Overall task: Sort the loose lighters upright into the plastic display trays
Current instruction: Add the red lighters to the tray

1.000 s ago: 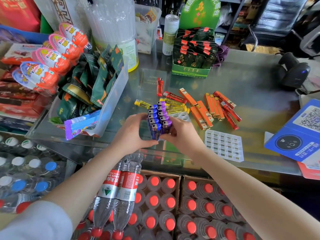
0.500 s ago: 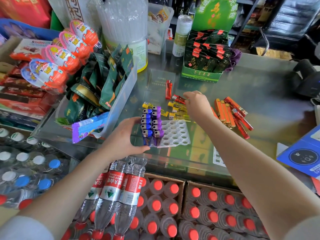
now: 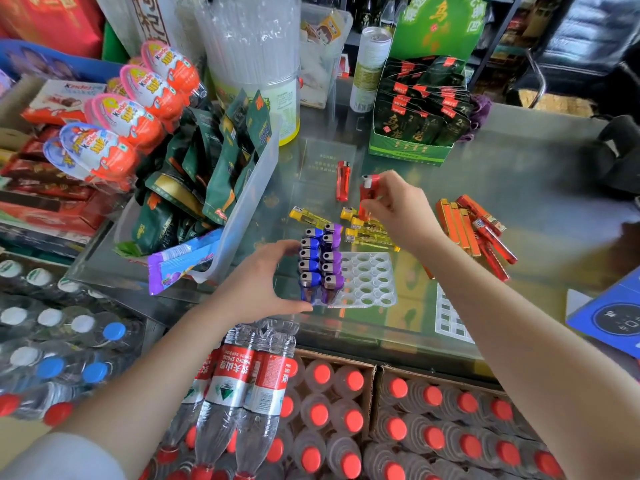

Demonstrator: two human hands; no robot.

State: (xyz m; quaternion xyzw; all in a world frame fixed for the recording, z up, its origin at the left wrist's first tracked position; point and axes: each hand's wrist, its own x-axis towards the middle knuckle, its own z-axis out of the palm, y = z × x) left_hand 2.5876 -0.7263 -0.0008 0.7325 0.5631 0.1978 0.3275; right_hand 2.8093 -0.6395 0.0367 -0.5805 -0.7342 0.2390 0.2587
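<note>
1. Tray (image 3: 367,282) sits on the glass tabletop (image 3: 519,174) near its front edge. Two columns on the tray's left side are filled with upright lighters: a blue column (image 3: 309,261) and a purple column (image 3: 331,261), about five each. The remaining sockets, to the right, are empty.
2. Left hand (image 3: 263,282): fingers curled loosely against the tray's left edge, thumb near the front corner, apparently steadying it. It is not closed around any lighter.
3. Right hand (image 3: 398,209): above the tabletop behind the tray, fingertips pinched on a red lighter (image 3: 367,194), which is lifted and roughly upright, not yet over a socket.
4. Still loose and lying flat: one red lighter (image 3: 343,181) further back; yellow lighters (image 3: 367,233) just behind the tray, partly under the right hand; a cluster of orange and red lighters (image 3: 474,226) to the right.
5. A second tray (image 3: 450,320) lies at the front right, partly hidden by the right forearm; no lighters visible in it.
6. Judgement: early stage. Roughly a third of the first tray is filled; most lighters remain unsorted.
</note>
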